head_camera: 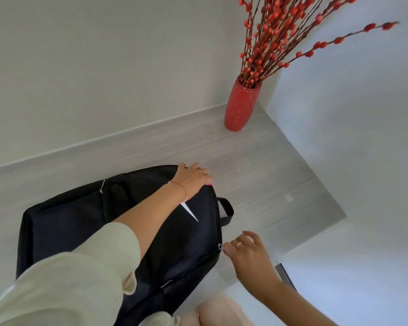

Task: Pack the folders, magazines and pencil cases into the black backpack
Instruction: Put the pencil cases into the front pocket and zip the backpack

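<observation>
The black backpack [118,222] lies flat on a grey wood-grain table [269,175], with its carry loop [226,211] pointing right. My left hand [193,180] lies over its far top corner, fingers curled down over the edge and holding it. My right hand [247,250] hovers at the bag's right edge with fingers spread and relaxed. Its thumb tip is right beside the silver zipper pull [220,246], and I cannot tell whether it touches. A white pointed sliver [190,211] shows on the bag below my left wrist. No folders, magazines or pencil cases are in view.
A red vase [242,104] of red-budded branches stands at the table's far right corner against the wall. The table's right edge [316,234] runs close to my right hand. A second zipper pull [102,185] sits on the bag's far side.
</observation>
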